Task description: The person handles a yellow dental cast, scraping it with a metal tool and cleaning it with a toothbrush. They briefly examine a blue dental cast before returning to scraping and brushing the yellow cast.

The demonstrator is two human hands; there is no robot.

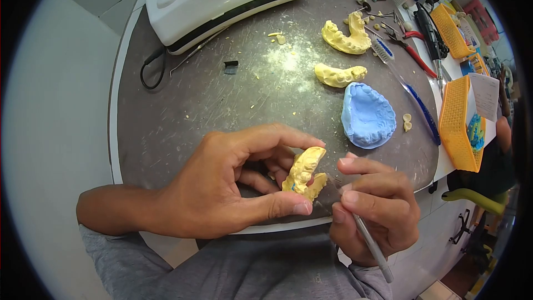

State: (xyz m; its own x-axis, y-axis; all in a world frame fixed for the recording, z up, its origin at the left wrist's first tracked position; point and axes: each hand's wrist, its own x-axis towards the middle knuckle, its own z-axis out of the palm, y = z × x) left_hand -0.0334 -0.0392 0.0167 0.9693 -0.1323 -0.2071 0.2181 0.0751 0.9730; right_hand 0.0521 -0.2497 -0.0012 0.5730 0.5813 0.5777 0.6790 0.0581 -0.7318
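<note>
Between the thumb and fingers of my left hand (pixel 222 180) is a yellow plaster dental cast (pixel 303 169), held tilted with its row of teeth showing and a small blue mark low on it. My right hand (pixel 383 205) is closed in a pen grip on a metal carving knife (pixel 369 244), its handle slanting down to the right. The tool's thin blade end points at the cast's right side. Beyond my hands lie a blue dental model (pixel 369 115), a short yellow cast piece (pixel 340 75) and a horseshoe-shaped yellow cast (pixel 348 34).
A white machine (pixel 208 5) stands at the back left. Plaster dust (pixel 288 58) covers the mid table. On the right are a toothbrush (pixel 408 89), red-handled pliers (pixel 416 58), a handpiece (pixel 427 28) and a yellow basket (pixel 458 125). Small tools and burs lie at the back right.
</note>
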